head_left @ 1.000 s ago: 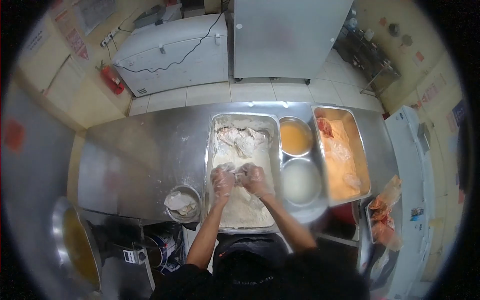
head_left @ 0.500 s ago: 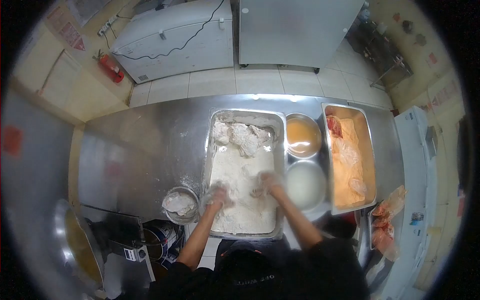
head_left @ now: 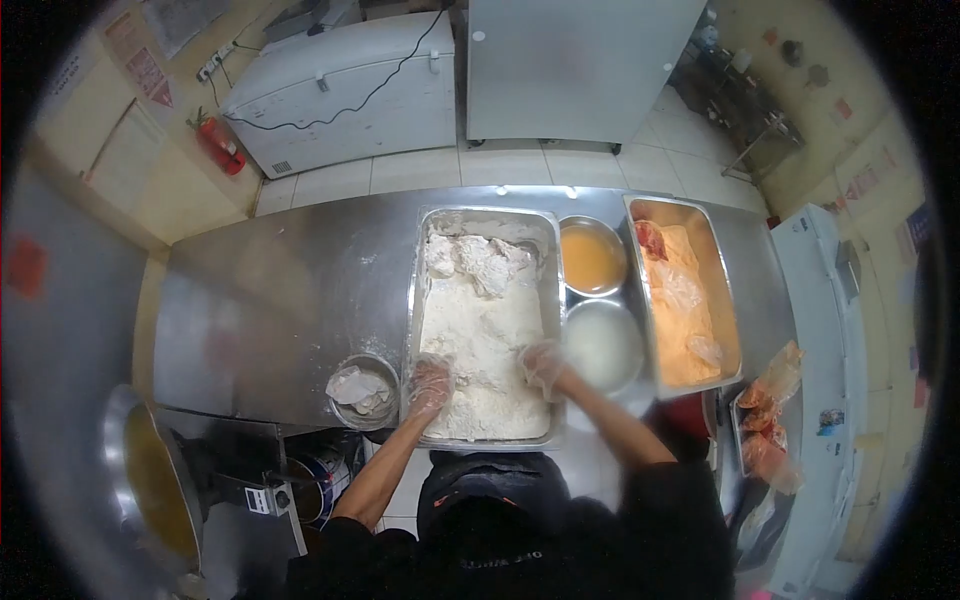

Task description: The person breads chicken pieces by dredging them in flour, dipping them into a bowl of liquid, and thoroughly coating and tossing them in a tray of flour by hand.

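Note:
A deep metal tray (head_left: 553, 300) holds white flour (head_left: 480, 330), with floured pieces (head_left: 488, 262) heaped at its far end. My left hand (head_left: 431, 383), in a clear plastic glove, is down in the flour along the tray's left side; its fingertips are hidden. My right hand (head_left: 542, 366), gloved too and slightly blurred, touches the flour near the right side, and its finger shape is unclear. Flour is mounded between the two hands. Left of the tray stands a round metal bowl (head_left: 391, 413) with white floury contents (head_left: 360, 390).
Right of the tray are a bowl of orange liquid (head_left: 590, 258), a bowl of whitish liquid (head_left: 602, 347) and a long tray of orange contents (head_left: 690, 300). Bagged reddish pieces (head_left: 768, 430) lie at the right. A round pan (head_left: 125, 470) is at lower left.
My hands have parted from the middle of the tray to its two sides. A floured piece now lies at the far left end beside the others. The view has shifted slightly.

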Demonstrator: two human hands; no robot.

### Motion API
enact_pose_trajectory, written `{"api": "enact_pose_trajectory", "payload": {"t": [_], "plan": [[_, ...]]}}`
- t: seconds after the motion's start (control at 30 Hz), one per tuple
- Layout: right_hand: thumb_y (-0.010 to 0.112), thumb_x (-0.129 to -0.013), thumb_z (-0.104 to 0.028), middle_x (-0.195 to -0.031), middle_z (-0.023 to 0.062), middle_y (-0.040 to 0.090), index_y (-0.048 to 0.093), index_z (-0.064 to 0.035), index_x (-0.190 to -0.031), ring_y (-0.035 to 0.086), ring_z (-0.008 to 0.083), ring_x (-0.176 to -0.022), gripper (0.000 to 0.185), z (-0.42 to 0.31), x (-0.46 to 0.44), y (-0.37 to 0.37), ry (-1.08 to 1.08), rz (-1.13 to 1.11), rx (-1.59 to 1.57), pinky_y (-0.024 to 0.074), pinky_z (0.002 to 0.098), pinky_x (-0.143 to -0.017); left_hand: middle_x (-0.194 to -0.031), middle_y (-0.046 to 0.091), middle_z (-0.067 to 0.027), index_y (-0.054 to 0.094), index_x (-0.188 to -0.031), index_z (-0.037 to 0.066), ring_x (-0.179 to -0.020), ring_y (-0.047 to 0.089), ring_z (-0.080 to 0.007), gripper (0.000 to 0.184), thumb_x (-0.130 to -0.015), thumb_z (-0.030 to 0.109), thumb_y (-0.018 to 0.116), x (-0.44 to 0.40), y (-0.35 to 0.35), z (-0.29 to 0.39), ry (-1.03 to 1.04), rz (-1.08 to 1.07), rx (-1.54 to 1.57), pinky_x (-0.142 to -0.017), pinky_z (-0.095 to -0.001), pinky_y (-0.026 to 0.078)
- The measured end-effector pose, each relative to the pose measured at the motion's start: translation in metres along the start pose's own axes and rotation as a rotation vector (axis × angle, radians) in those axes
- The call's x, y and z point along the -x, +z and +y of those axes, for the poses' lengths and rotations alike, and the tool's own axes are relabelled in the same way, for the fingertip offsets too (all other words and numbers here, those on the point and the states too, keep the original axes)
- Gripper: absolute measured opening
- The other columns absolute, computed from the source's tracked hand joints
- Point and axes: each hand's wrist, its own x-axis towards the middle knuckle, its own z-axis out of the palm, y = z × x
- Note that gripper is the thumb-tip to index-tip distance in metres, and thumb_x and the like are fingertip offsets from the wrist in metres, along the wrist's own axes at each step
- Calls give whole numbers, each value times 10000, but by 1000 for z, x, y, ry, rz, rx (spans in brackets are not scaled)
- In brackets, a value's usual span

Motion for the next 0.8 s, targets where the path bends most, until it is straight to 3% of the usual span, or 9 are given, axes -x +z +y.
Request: {"api": "enact_pose_trajectory", "payload": {"t": [0.07, 0.17, 0.27, 0.33, 0.37, 0.43, 0.6, 0.73, 0.8], "plan": [[509, -682, -136, -700, 119, 542, 540, -53, -731, 553, 276, -714, 101, 5, 10, 0, -39, 64, -274, 443, 355, -625, -842, 551, -197, 516, -928, -8, -736, 569, -266, 266, -770, 193, 438, -13, -57, -16, -17, -221, 430, -628, -405, 465], [500, -699, -128, -688, 105, 514, 518, -48, -739, 541, 264, -743, 91, -26, 19, -21, -294, 339, 68, 433, 343, -666, -792, 554, -205, 525, -912, 22, -668, 572, -288, 328, -730, 295, 510, -26, -146, -33, -275, 153, 843, -585, -417, 467], [486, -707, -111, -739, 125, 542, 536, -40, -755, 559, 269, -755, 99, -68, 15, -48, -129, 405, 58, 446, 357, -641, -823, 553, -201, 529, -918, 41, -738, 569, -301, 424, -682, 391, 561, -43, -173, -41, -557, -204, 941, -651, -399, 462], [412, -809, -137, -918, 138, 526, 518, -37, -934, 485, 251, -952, 192, -64, -5, -27, 382, -75, 346, 370, 350, -831, -1027, 523, -177, 473, -1073, 43, -960, 499, -325, 610, -630, 434, 623, -49, -203, -41, -617, -417, 1143, -847, -391, 385], [403, -784, -131, -811, 137, 540, 520, -47, -864, 535, 272, -860, 165, -71, 8, -15, 207, 299, 221, 424, 362, -738, -1027, 523, -177, 473, -1073, 43, -960, 499, -325, 610, -630, 434, 623, -48, -185, -18, -612, -423, 1147, -847, -391, 385], [431, -753, -128, -784, 141, 563, 552, -49, -798, 561, 277, -799, 151, -71, -5, 5, 207, 294, 241, 448, 372, -662, -730, 543, -144, 520, -778, 14, -655, 551, -237, 448, -709, 456, 513, -48, -111, 40, -369, -52, 684, -565, -408, 456], [450, -728, -117, -816, 153, 570, 570, -47, -770, 570, 293, -780, 145, -57, -5, 16, 234, 213, 240, 468, 395, -632, -584, 531, -103, 557, -720, 31, -509, 523, -172, 342, -801, 322, 397, -41, -68, 72, -180, 615, 95, -453, -305, 446], [456, -744, -149, -805, 167, 569, 563, -35, -745, 564, 302, -770, 157, -55, 8, 3, 247, 518, -109, 459, 396, -629, -731, 594, -151, 559, -838, 7, -612, 593, -242, 415, -720, 399, 492, -34, -72, 26, -431, 91, 821, -543, -334, 489], [462, -750, -158, -771, 165, 564, 563, -33, -764, 550, 299, -721, 161, -66, -1, -9, 309, 490, -52, 439, 397, -619, -952, 564, -180, 538, -970, 8, -857, 563, -291, 539, -589, 366, 670, -41, -161, -26, -804, -328, 1108, -748, -347, 453]]}}
